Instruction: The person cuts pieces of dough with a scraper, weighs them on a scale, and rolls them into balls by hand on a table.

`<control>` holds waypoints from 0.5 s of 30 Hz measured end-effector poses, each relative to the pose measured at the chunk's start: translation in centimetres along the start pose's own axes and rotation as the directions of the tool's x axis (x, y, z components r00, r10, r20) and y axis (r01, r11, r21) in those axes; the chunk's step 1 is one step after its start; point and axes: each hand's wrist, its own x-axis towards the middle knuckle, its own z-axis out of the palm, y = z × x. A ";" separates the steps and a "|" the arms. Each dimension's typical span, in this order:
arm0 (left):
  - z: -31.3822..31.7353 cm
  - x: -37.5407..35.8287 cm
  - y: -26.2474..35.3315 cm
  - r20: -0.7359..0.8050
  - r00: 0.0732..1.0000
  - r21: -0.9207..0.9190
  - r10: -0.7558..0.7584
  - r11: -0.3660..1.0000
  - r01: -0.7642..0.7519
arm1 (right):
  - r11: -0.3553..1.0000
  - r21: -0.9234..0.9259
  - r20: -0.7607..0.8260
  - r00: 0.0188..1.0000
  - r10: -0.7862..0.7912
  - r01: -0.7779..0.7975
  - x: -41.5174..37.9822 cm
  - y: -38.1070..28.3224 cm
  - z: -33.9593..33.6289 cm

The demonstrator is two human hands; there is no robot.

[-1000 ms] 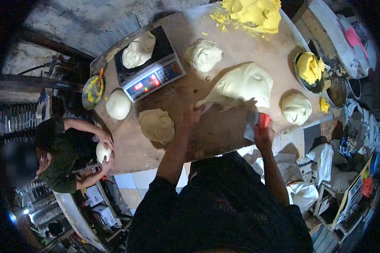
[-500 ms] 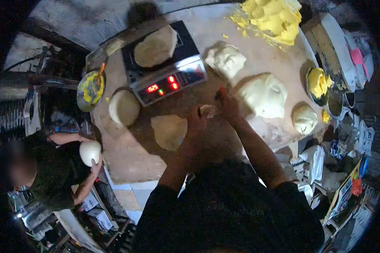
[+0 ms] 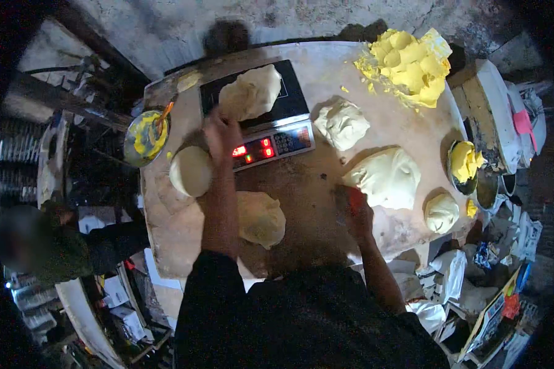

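Note:
On the black platform of a digital scale (image 3: 281, 140) with red digits lies a dough piece (image 3: 250, 92). My left hand (image 3: 223, 134) is at the lower left edge of this dough; blur and shadow hide its fingers. My right hand (image 3: 358, 212) is closed round a red-handled tool (image 3: 354, 200), just below a large dough mound (image 3: 388, 177). A smaller dough lump (image 3: 342, 124) sits right of the scale. Left of my left forearm is a round dough ball (image 3: 191, 171), and a flatter dough piece (image 3: 261, 219) lies to its right.
A yellow mass (image 3: 412, 67) is at the table's back right. A bowl with yellow smears (image 3: 146, 138) stands left, another bowl of yellow stuff (image 3: 465, 163) right. A small dough ball (image 3: 441, 213) lies near the right edge. A co-worker (image 3: 49, 240) is at the lower left.
My left hand has moved up and left to the dough on the scale. My right hand has moved down. The co-worker has turned, and the white ball they held is out of sight.

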 end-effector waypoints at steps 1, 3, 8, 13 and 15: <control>3.2 -3.3 -1.1 -0.071 0.988 -0.172 0.135 0.974 -0.145 | 0.999 0.003 -0.028 0.999 0.041 -0.040 -1.3 0.9 -0.7; 10.4 -10.7 -3.0 0.103 0.931 -0.382 0.351 0.878 -0.288 | 0.993 0.012 -0.080 0.989 0.121 -0.120 -3.4 2.5 -2.3; 26.6 -27.6 -1.6 0.129 0.906 -0.181 0.403 0.908 -0.378 | 0.986 0.108 -0.156 0.977 0.145 -0.129 -5.3 5.2 -6.8; 22.9 -28.4 6.1 0.617 0.787 -0.038 0.012 0.999 0.014 | 0.990 0.107 -0.275 0.953 0.123 -0.097 -6.3 7.3 -11.4; 20.1 -27.2 5.5 0.716 0.694 -0.091 0.083 0.996 -0.026 | 0.974 0.067 -0.224 0.948 0.226 -0.217 -6.1 8.1 -11.9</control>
